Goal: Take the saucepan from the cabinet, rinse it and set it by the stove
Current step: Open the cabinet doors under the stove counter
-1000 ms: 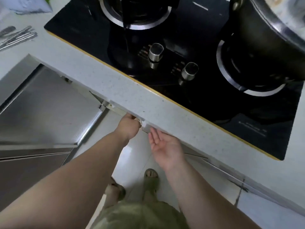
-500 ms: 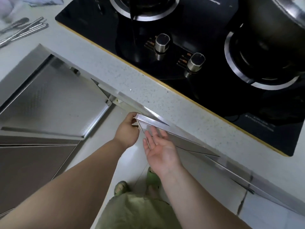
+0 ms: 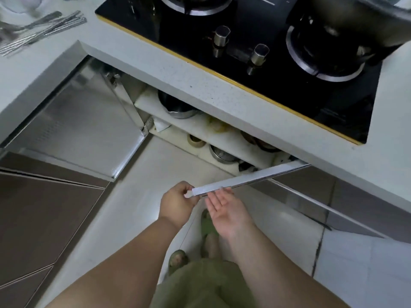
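Saucepan (image 3: pixel 178 106): sat on the upper shelf inside the cabinet under the stove; dark inside, steel rim, only partly seen beneath the table (image 3: pixel 200 85) edge
Left hand (image 3: pixel 178 203): fingers curled, pinching the free end of the right cabinet door (image 3: pixel 244 177); door swung wide
Right hand (image 3: pixel 224 207): palm up, fingers spread and relaxed, tips just under that door's edge
Left door (image 3: pixel 77 130): stood wide too
Lower shelf: a steel pot (image 3: pixel 222 153) and a small beige bowl (image 3: pixel 195 141)
Stove (image 3: pixel 255 52): black glass, two knobs; big dark wok (image 3: pixel 360 21) on the right burner

Open cabinet doors (image 3: pixel 244 177) leave the pot-crowded shelves (image 3: pixel 195 130) reachable from the front.
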